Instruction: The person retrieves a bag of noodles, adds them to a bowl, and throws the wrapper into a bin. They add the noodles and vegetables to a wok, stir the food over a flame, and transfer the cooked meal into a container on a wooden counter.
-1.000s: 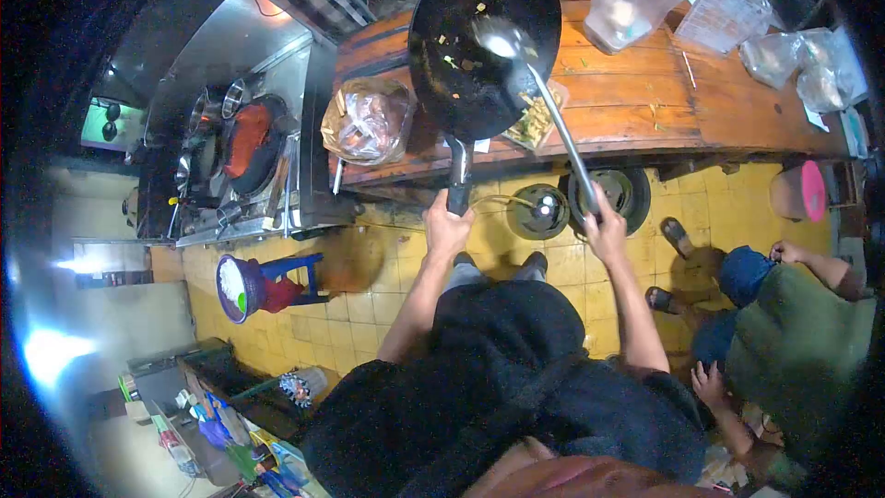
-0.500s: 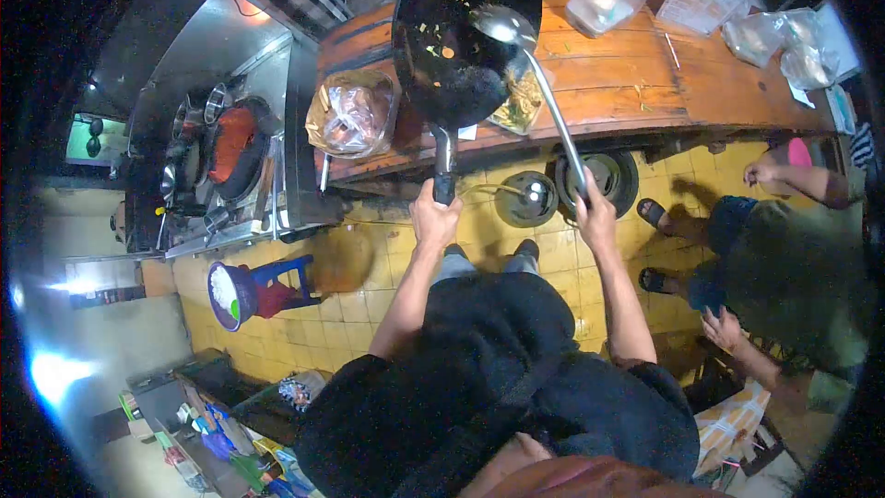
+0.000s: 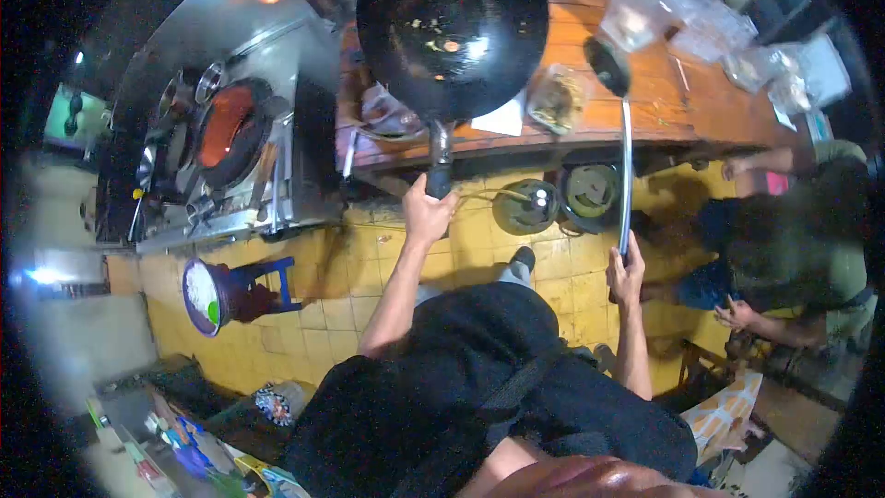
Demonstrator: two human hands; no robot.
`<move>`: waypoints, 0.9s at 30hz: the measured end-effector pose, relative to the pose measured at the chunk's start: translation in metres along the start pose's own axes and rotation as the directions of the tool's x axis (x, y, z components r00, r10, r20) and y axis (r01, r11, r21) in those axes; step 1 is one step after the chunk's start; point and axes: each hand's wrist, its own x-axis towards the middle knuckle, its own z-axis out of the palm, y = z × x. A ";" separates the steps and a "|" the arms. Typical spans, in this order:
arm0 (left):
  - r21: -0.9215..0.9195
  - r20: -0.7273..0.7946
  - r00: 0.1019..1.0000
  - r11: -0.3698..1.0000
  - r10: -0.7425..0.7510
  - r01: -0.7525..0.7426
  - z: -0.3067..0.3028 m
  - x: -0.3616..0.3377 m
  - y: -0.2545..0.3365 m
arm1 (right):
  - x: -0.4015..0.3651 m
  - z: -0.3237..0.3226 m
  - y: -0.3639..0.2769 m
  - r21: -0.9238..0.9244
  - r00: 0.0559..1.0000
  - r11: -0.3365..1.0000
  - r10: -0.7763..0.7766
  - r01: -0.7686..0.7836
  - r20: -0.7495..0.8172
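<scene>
My left hand (image 3: pixel 429 214) is wrapped round the handle of a black wok (image 3: pixel 442 46). The wok is tilted so its inside shows, with a few food scraps stuck to it. My right hand (image 3: pixel 627 272) grips the long handle of a metal ladle (image 3: pixel 606 66), whose bowl is over the table, apart from the wok. Between wok and ladle, a portion of noodle-like food (image 3: pixel 557 101) sits in a wrapper on the wooden table (image 3: pixel 654 101). A sheet of white paper (image 3: pixel 501 118) lies beside it, partly under the wok's edge.
To the left, a metal stove counter (image 3: pixel 304 166) carries an orange-red mass in a dark pan (image 3: pixel 232 124). A purple tub of rice-like white food (image 3: pixel 198 295) rests on a stool. Plastic bags (image 3: pixel 636 23) lie at the table's far right. Another person (image 3: pixel 784 240) is at right.
The ladle has left the wok and swung right, with my right hand moving right and down. The wok has shifted slightly left, away from the food portion, which now shows fully.
</scene>
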 end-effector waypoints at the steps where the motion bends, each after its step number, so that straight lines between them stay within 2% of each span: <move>1: -0.009 -0.033 0.999 1.000 -0.002 0.001 -0.023 -0.003 -0.003 | -0.012 0.027 -0.020 0.123 0.998 0.991 0.054 -0.057 0.027; 3: -0.358 0.079 0.995 0.930 -0.058 0.082 -0.073 -0.012 -0.012 | -0.029 0.077 -0.031 0.219 0.998 0.974 0.051 -0.057 0.035; 4: -0.329 0.108 0.993 0.942 -0.038 0.072 -0.106 -0.014 -0.018 | -0.043 0.108 -0.063 0.253 0.998 0.967 0.013 -0.027 0.056; 5: -0.292 0.144 0.989 0.954 -0.027 0.069 -0.142 -0.017 -0.026 | -0.051 0.136 -0.070 0.300 0.995 0.952 0.030 -0.059 0.099; 6: -0.266 0.139 0.983 0.961 0.120 -0.080 -0.208 -0.022 -0.044 | -0.065 0.199 -0.099 0.353 0.988 0.936 -0.059 0.004 0.144; 7: -0.242 0.127 0.990 0.970 0.061 -0.028 -0.239 -0.023 -0.058 | -0.078 0.224 -0.119 0.410 0.988 0.910 -0.115 0.061 0.107; 9: -0.314 0.095 0.995 0.948 -0.022 0.051 -0.282 -0.036 -0.064 | -0.090 0.264 -0.154 0.417 0.974 0.909 -0.115 0.025 0.193; 11: -0.302 0.036 0.998 0.951 -0.056 0.064 -0.323 -0.042 -0.074 | -0.094 0.296 -0.184 0.428 0.946 0.904 -0.123 -0.019 0.300; 13: -0.294 0.006 0.997 0.953 -0.071 0.070 -0.374 -0.047 -0.084 | -0.095 0.337 -0.203 0.347 0.889 0.930 -0.257 0.121 0.380; 15: -0.278 -0.006 0.974 0.936 -0.226 0.216 -0.415 -0.045 -0.085 | -0.102 0.374 -0.239 0.200 0.861 0.971 -0.213 0.133 0.462; 16: -0.230 -0.032 0.969 0.945 -0.247 0.233 -0.431 -0.041 -0.089 | -0.086 0.390 -0.220 0.129 0.841 0.963 -0.271 0.238 0.469; 17: -0.168 -0.028 0.967 0.954 -0.255 0.247 -0.447 -0.036 -0.100 | -0.094 0.407 -0.252 0.188 0.794 0.977 -0.191 0.099 0.577; 18: -0.265 0.033 0.960 0.923 -0.279 0.277 -0.461 -0.025 -0.134 | -0.094 0.431 -0.262 0.084 0.789 0.978 -0.205 0.192 0.578; 19: -0.371 0.033 0.960 0.888 -0.279 0.271 -0.473 -0.017 -0.146 | -0.084 0.456 -0.263 0.015 0.662 0.844 -0.432 0.536 0.613; 20: -0.389 0.032 0.942 0.864 -0.333 0.318 -0.489 -0.009 -0.144 | -0.073 0.481 -0.257 -0.030 0.641 0.880 -0.321 0.474 0.697; 21: -0.430 0.069 0.924 0.824 -0.377 0.368 -0.509 0.011 -0.202 | -0.080 0.505 -0.281 -0.029 0.638 0.840 -0.388 0.541 0.665; 22: -0.423 0.061 0.936 0.841 -0.346 0.338 -0.520 0.020 -0.209 | -0.080 0.534 -0.282 0.123 0.581 0.830 -0.479 0.545 0.658; 23: -0.431 0.022 0.947 0.852 -0.320 0.298 -0.542 0.028 -0.213 | -0.080 0.563 -0.294 0.134 0.509 0.798 -0.494 0.588 0.705; 24: -0.477 0.068 0.927 0.804 -0.368 0.354 -0.564 0.045 -0.242 | -0.081 0.598 -0.299 0.133 0.494 0.770 -0.521 0.624 0.696; 25: -0.533 0.090 0.900 0.743 -0.426 0.405 -0.581 0.061 -0.261 | -0.083 0.626 -0.325 0.085 0.482 0.846 -0.380 0.527 0.790; 26: -0.493 0.094 0.912 0.777 -0.400 0.391 -0.594 0.068 -0.244 | -0.089 0.653 -0.349 0.097 0.462 0.841 -0.384 0.532 0.800; 27: -0.484 0.083 0.906 0.778 -0.415 0.401 -0.607 0.071 -0.234 | -0.089 0.691 -0.356 0.183 0.411 0.797 -0.476 0.576 0.778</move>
